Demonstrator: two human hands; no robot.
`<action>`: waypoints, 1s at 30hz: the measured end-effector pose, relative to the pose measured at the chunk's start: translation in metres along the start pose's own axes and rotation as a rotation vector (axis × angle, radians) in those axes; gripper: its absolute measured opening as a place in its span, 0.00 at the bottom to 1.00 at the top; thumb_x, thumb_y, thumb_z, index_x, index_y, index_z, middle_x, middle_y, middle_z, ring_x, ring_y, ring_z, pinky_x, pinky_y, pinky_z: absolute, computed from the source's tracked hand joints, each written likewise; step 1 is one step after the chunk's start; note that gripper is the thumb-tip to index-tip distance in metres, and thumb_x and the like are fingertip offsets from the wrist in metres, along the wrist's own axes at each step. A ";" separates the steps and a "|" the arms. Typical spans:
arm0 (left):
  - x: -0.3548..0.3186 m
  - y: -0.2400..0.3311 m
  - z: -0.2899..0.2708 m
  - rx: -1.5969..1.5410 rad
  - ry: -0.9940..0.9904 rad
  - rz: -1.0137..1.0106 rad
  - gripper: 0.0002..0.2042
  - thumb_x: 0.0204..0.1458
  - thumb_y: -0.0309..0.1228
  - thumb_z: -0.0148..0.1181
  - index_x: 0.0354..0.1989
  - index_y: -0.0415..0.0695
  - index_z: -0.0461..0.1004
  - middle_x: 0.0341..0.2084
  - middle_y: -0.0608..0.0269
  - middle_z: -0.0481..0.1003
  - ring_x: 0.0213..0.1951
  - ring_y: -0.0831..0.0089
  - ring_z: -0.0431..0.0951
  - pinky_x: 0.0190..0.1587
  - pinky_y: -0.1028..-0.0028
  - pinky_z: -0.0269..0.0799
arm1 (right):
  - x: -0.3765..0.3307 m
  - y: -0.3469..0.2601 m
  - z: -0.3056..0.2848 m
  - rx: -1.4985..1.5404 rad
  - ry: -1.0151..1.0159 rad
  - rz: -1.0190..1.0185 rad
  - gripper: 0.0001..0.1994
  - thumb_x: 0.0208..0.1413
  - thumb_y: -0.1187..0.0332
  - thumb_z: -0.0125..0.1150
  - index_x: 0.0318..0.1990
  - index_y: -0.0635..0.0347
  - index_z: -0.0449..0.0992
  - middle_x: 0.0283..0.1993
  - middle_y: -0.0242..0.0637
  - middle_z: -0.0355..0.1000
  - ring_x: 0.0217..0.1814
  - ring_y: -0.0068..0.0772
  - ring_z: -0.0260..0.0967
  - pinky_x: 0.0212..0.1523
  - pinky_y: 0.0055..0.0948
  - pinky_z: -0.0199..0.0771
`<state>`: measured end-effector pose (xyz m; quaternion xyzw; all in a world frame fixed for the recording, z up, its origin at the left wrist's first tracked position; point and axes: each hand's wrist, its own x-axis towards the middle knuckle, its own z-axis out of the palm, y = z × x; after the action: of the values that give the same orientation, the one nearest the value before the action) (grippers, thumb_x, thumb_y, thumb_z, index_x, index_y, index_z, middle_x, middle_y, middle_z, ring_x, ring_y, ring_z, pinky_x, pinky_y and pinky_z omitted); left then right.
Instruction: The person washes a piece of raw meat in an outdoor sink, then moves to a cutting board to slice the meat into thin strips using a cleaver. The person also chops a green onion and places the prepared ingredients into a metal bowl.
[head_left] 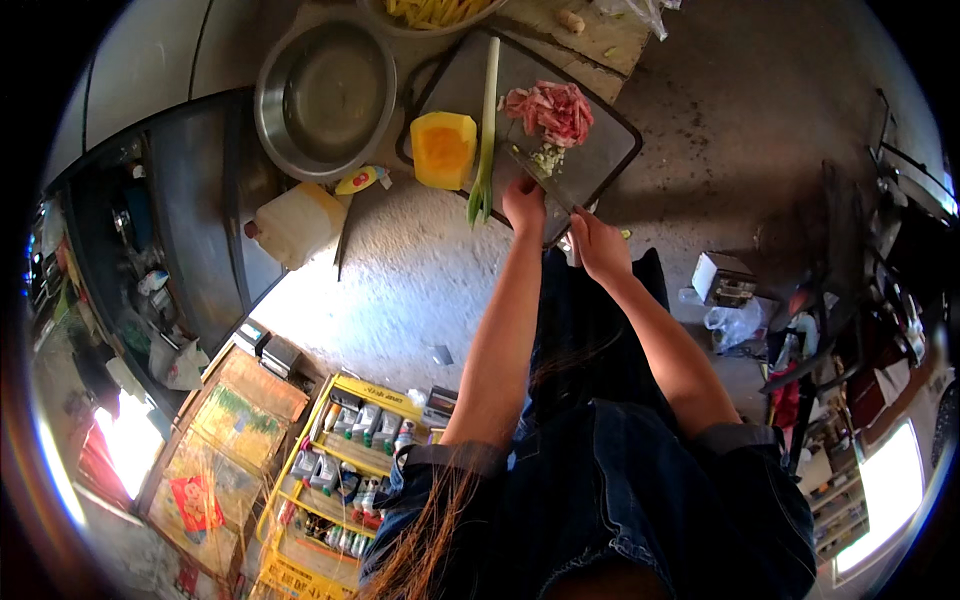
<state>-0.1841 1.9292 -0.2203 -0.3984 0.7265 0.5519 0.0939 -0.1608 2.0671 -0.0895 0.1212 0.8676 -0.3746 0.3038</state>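
A kitchen knife [553,187] is held in my right hand [600,246], its blade slanting up and left over a dark cutting board [602,172]. My left hand [524,206] is on the board just left of the blade, fingers curled closed; what they hold, if anything, is hidden. Beyond the blade tip lies a small pile of pale chopped bits [548,158], like garlic. Behind that sits a heap of sliced raw meat [553,110]. A long green onion [487,130] lies lengthwise on the board, with a cut block of pumpkin [443,150] to its left.
Left of the board stands a metal basin [272,110]. A bowl of yellow strips [440,12] is at the top edge. A whitish plastic jug [298,226] and a small yellow packet [358,181] sit below the basin. Lower left is a yellow rack [345,384] of bottles.
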 end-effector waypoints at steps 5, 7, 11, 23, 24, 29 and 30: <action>-0.001 0.009 -0.017 0.111 -0.017 0.169 0.12 0.48 0.28 0.57 0.39 0.36 0.76 0.28 0.53 0.78 0.35 0.62 0.79 0.40 0.65 0.72 | -0.021 -0.015 -0.028 -0.072 -0.064 -0.038 0.24 0.62 0.49 0.46 0.56 0.56 0.71 0.34 0.50 0.76 0.35 0.55 0.74 0.36 0.48 0.72; -0.008 0.023 -0.021 -0.004 -0.110 0.161 0.12 0.51 0.29 0.55 0.43 0.38 0.75 0.32 0.55 0.78 0.36 0.66 0.78 0.39 0.66 0.71 | -0.025 -0.015 -0.037 -0.063 -0.049 -0.054 0.24 0.61 0.49 0.48 0.56 0.56 0.71 0.33 0.49 0.76 0.34 0.54 0.74 0.35 0.47 0.72; -0.014 0.044 -0.029 -0.622 -0.190 -0.182 0.16 0.61 0.40 0.50 0.50 0.44 0.71 0.45 0.66 0.75 0.44 0.78 0.75 0.48 0.72 0.69 | -0.035 -0.013 -0.049 0.122 -0.078 -0.061 0.23 0.59 0.49 0.51 0.52 0.57 0.74 0.27 0.47 0.74 0.30 0.52 0.73 0.33 0.43 0.71; 0.009 0.052 -0.037 -0.471 -0.382 -0.107 0.11 0.56 0.32 0.57 0.45 0.42 0.73 0.46 0.58 0.74 0.49 0.62 0.74 0.55 0.67 0.67 | -0.046 0.046 -0.047 0.983 -0.214 0.297 0.21 0.56 0.53 0.62 0.23 0.57 0.63 0.13 0.27 0.60 0.12 0.18 0.59 0.14 0.22 0.58; 0.009 0.053 -0.035 -0.363 -0.343 0.046 0.10 0.54 0.30 0.59 0.43 0.41 0.74 0.45 0.56 0.75 0.47 0.62 0.75 0.53 0.68 0.68 | -0.044 0.048 -0.043 0.959 -0.132 0.310 0.20 0.56 0.53 0.63 0.22 0.57 0.64 0.13 0.27 0.60 0.12 0.19 0.59 0.14 0.23 0.58; -0.011 0.089 -0.021 0.429 -0.099 0.643 0.12 0.43 0.25 0.64 0.37 0.42 0.71 0.33 0.54 0.72 0.39 0.56 0.72 0.43 0.64 0.68 | -0.018 0.063 -0.020 0.943 0.187 0.360 0.19 0.53 0.57 0.66 0.22 0.59 0.67 0.14 0.28 0.62 0.12 0.20 0.60 0.15 0.23 0.59; -0.015 0.094 -0.018 0.444 -0.039 0.708 0.13 0.41 0.23 0.65 0.36 0.42 0.70 0.31 0.54 0.70 0.36 0.56 0.72 0.40 0.65 0.69 | -0.012 0.066 -0.013 0.953 0.228 0.349 0.19 0.53 0.57 0.66 0.22 0.60 0.68 0.14 0.28 0.63 0.13 0.20 0.60 0.15 0.23 0.59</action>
<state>-0.2322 1.9273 -0.1365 -0.0835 0.9182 0.3872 -0.0045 -0.1285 2.1219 -0.1133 0.4290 0.5950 -0.6562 0.1766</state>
